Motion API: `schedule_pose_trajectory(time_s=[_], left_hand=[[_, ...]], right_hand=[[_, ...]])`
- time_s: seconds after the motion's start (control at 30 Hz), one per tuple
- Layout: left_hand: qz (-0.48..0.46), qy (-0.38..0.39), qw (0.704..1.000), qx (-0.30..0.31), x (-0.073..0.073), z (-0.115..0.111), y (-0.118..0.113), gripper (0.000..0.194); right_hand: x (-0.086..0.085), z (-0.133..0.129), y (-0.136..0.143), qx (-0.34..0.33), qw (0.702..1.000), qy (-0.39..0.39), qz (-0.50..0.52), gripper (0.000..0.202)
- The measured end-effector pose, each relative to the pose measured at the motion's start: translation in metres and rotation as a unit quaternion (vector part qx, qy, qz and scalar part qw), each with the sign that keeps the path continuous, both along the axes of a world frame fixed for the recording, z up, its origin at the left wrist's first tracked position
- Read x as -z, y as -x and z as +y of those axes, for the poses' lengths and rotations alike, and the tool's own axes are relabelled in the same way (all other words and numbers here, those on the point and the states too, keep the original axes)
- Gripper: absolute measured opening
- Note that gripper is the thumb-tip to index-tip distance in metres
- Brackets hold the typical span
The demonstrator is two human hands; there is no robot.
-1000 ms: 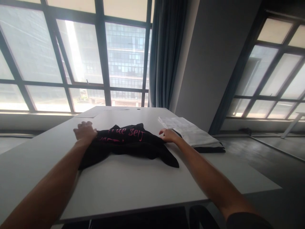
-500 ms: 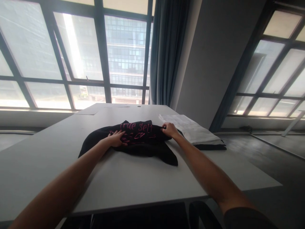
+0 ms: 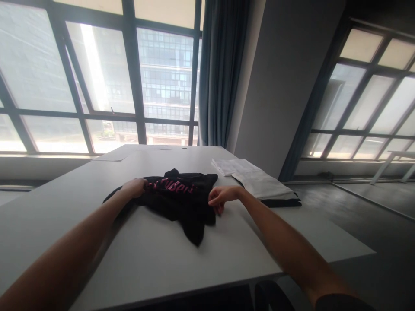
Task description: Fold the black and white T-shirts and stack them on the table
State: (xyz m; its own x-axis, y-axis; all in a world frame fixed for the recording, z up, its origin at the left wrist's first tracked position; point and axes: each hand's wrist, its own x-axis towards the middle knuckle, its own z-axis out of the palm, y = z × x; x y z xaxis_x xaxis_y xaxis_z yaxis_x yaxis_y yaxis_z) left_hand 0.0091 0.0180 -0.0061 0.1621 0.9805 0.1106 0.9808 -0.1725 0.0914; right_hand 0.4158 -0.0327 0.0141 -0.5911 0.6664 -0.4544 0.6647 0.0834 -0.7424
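Observation:
A black T-shirt (image 3: 181, 203) with pink lettering lies crumpled on the white table (image 3: 155, 255), one dark corner pointing toward me. My left hand (image 3: 134, 188) is closed on the fabric at the left end of the lettering; its fingertips are partly hidden. At the shirt's right edge, my right hand (image 3: 223, 196) pinches the cloth between thumb and fingers. The print is bunched up between the two hands, so only part of the words can be read.
Folded white and black clothes (image 3: 264, 179) lie in a stack at the table's right side. A sheet of paper (image 3: 110, 158) rests near the far left edge. Beyond the table are windows and a blue-grey curtain (image 3: 217, 77); a dark chair (image 3: 272, 296) stands below the near edge.
My left hand went from lying spread on the print to gripping cloth further left. My right hand moved nearer to me with the shirt's right edge, and the lettering has bunched up.

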Motion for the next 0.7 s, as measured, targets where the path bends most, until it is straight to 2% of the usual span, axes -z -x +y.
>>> schedule_pose_trajectory(time_s=[0.03,0.1,0.17,0.23,0.3,0.37,0.47,0.57,0.7], left_hand=[[0.028,0.003,0.999,-0.017,-0.004,0.0,0.004,0.024],[0.094,-0.031,0.994,-0.056,-0.01,0.0,0.013,0.028],[0.138,-0.094,0.981,-0.098,-0.015,-0.001,0.018,0.035],[0.128,-0.11,0.977,-0.132,-0.018,-0.003,0.017,0.039],[0.097,-0.06,0.982,-0.151,-0.019,-0.006,0.01,0.041],[0.07,0.003,0.987,-0.145,-0.019,-0.009,0.0,0.052],[0.026,0.088,0.991,-0.094,-0.014,-0.016,-0.011,0.089],[-0.007,0.141,0.989,-0.053,-0.003,-0.022,-0.008,0.112],[-0.067,0.135,0.989,-0.011,0.009,-0.016,0.015,0.115]], right_hand=[[0.001,0.0,0.005,0.003,0.999,-0.04,0.013,0.049],[0.006,0.002,0.013,0.075,0.976,-0.205,0.026,0.038],[0.014,0.009,0.017,0.163,0.908,-0.385,0.009,0.026],[0.025,0.018,0.019,0.19,0.852,-0.487,-0.021,0.029],[0.034,0.027,0.02,0.171,0.839,-0.514,-0.049,0.044],[0.039,0.034,0.022,0.15,0.85,-0.498,-0.082,0.053],[0.038,0.041,0.023,0.14,0.86,-0.47,-0.14,0.038],[0.03,0.045,0.014,0.162,0.833,-0.489,-0.2,0.021],[0.02,0.044,-0.014,0.233,0.78,-0.512,-0.273,0.022]])
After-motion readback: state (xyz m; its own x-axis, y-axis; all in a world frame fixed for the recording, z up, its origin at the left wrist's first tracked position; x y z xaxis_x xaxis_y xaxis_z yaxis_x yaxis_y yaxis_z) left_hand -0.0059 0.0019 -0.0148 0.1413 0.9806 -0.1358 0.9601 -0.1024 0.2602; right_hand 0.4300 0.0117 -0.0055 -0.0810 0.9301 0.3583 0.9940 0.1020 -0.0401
